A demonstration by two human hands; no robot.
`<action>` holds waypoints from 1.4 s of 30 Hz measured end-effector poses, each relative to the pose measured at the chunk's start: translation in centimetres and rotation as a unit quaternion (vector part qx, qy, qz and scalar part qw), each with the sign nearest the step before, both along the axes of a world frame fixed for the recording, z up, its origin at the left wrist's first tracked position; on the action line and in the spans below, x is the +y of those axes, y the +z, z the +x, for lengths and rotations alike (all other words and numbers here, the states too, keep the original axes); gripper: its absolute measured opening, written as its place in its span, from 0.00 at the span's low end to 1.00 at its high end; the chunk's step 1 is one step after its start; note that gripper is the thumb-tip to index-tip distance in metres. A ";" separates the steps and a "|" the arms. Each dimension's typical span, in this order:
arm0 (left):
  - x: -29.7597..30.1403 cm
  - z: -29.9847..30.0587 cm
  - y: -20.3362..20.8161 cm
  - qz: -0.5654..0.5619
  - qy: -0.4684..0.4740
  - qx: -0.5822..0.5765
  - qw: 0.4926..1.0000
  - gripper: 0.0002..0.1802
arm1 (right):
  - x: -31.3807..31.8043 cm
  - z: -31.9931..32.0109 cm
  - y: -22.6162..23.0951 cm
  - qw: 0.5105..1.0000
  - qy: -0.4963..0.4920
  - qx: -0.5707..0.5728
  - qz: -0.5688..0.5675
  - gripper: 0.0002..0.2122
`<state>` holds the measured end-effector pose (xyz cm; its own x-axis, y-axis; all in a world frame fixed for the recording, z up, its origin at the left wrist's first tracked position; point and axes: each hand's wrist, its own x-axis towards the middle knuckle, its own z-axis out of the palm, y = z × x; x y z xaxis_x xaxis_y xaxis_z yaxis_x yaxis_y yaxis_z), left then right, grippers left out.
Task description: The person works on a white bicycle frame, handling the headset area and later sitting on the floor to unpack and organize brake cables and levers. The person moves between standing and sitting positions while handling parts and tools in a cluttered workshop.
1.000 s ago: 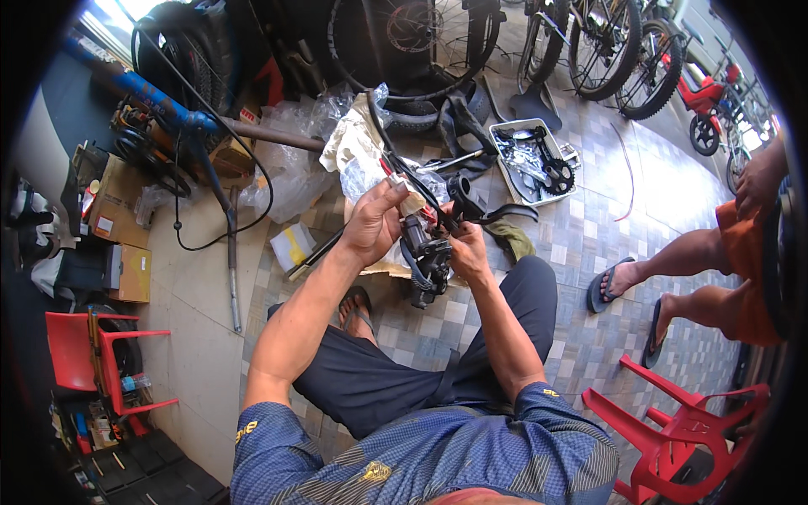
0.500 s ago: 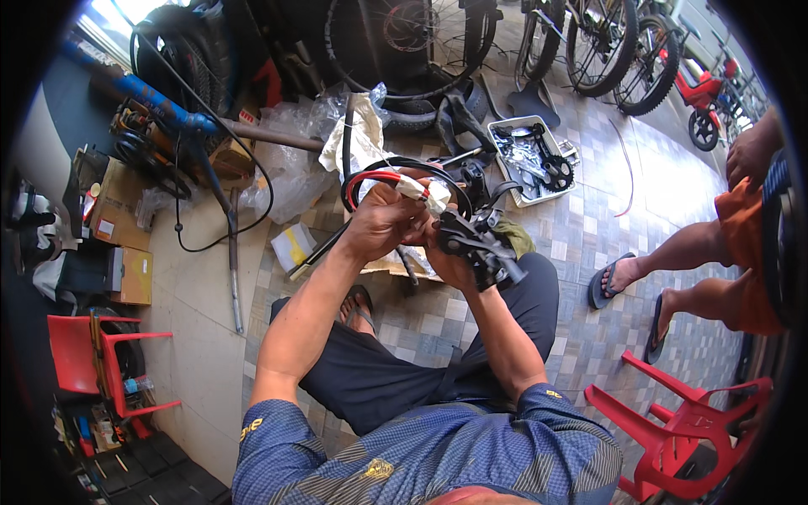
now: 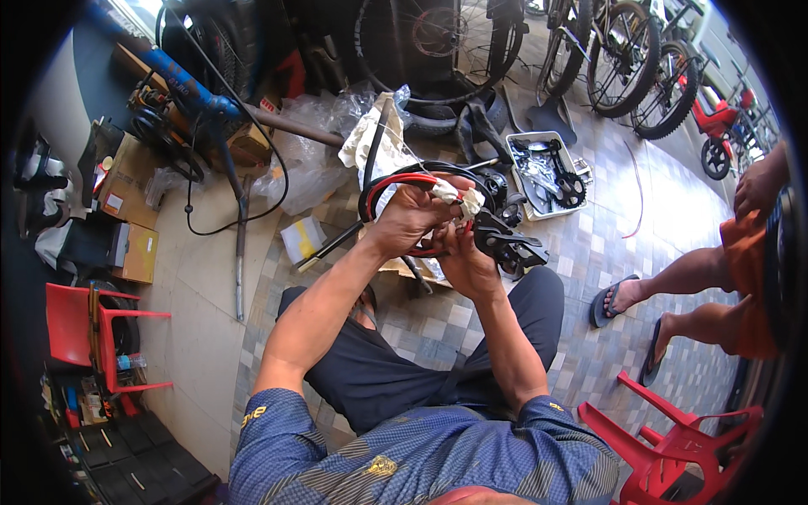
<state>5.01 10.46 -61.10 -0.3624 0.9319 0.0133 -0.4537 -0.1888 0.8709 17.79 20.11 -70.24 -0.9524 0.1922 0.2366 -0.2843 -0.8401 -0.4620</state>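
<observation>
I'm watching a person seated with knees apart over the tiled floor (image 3: 425, 324), both hands meeting in front of the knees. The left hand (image 3: 406, 220) has its grip curled tight around a loop of red and black cables (image 3: 400, 178), which hangs in the air before the person. White wrapping (image 3: 470, 202) sits bunched on the cables, just beyond those fingers. The right hand (image 3: 469, 265) comes up beneath it, thumb and fingers drawn close together; I can't tell what, if anything, they pinch. A black mechanical part (image 3: 512, 244) is just beside that hand, on its right.

Past the hands lies a crumpled pale sheet (image 3: 360, 145), and to its right a white tray (image 3: 543, 216) holds loose parts and a black chainring (image 3: 572, 192). A blue bicycle frame (image 3: 181, 82) stretches in from the upper left. Over on the right, someone in orange shorts (image 3: 745, 295) stands near a red chair (image 3: 669, 450).
</observation>
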 end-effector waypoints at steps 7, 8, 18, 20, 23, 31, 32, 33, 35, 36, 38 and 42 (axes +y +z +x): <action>0.2 0.2 0.3 0.002 0.010 -0.005 1.000 0.16 | -0.4 0.2 0.7 0.999 0.007 -0.020 -0.024 0.14; 0.3 0.2 0.2 -0.002 0.005 -0.019 1.000 0.19 | -0.2 0.2 0.5 0.999 0.024 0.004 -0.021 0.15; 0.2 0.1 0.4 -0.002 -0.030 0.027 0.999 0.21 | -0.4 0.2 -0.1 0.998 0.005 -0.029 -0.049 0.12; 0.4 0.1 0.5 0.009 -0.030 0.044 0.999 0.18 | -0.1 0.1 -0.6 0.999 0.014 -0.011 -0.038 0.14; 0.5 -0.2 0.2 0.018 -0.036 0.059 0.997 0.17 | 0.1 0.0 -1.6 0.999 0.010 -0.007 -0.031 0.17; 1.1 0.4 -0.3 0.005 0.047 0.064 0.997 0.12 | -0.2 0.2 -1.0 0.998 0.004 -0.042 -0.043 0.17; 1.0 0.4 -0.5 -0.001 0.052 0.066 0.996 0.10 | -0.4 0.3 -0.7 0.999 0.004 -0.037 -0.038 0.17; 1.0 0.4 -0.3 -0.007 0.055 0.068 0.996 0.09 | -0.4 0.3 -0.3 0.999 0.001 -0.031 -0.034 0.17; 0.8 0.4 -0.4 -0.041 0.071 0.059 0.995 0.07 | -0.2 0.3 -0.6 0.999 -0.006 -0.027 -0.026 0.16; 0.5 0.3 -0.7 -0.070 0.084 0.048 0.993 0.07 | -0.2 0.3 -0.5 0.999 -0.009 -0.025 -0.023 0.16; 0.5 0.5 -1.1 -0.101 0.112 0.046 0.988 0.06 | -0.2 0.2 -0.3 1.000 -0.018 -0.017 -0.002 0.15; 0.8 0.9 -1.1 -0.116 0.153 0.112 0.975 0.05 | 0.1 -0.3 -0.5 0.999 -0.046 -0.008 0.023 0.11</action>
